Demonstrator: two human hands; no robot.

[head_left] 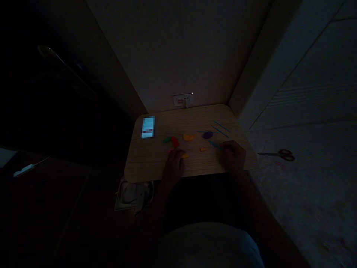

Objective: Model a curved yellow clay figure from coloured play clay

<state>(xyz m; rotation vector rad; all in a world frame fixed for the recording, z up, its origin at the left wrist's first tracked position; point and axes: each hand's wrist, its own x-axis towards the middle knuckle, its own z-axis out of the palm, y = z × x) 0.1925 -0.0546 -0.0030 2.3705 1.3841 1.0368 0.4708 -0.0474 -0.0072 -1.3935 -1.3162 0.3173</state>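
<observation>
One blue tool (215, 144) is pinched in the right hand (234, 153). The left hand (174, 163) partly covers yellow clay (185, 156) on the table (147, 162); I can't tell its grip. Press softly, keeping the clay still.

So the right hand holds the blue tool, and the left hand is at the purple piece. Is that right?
Not quite: in the head view, the left hand is at a small yellow piece. The purple piece lies apart from that hand, beyond the tip of the blue tool. The right hand does hold that tool.
</observation>
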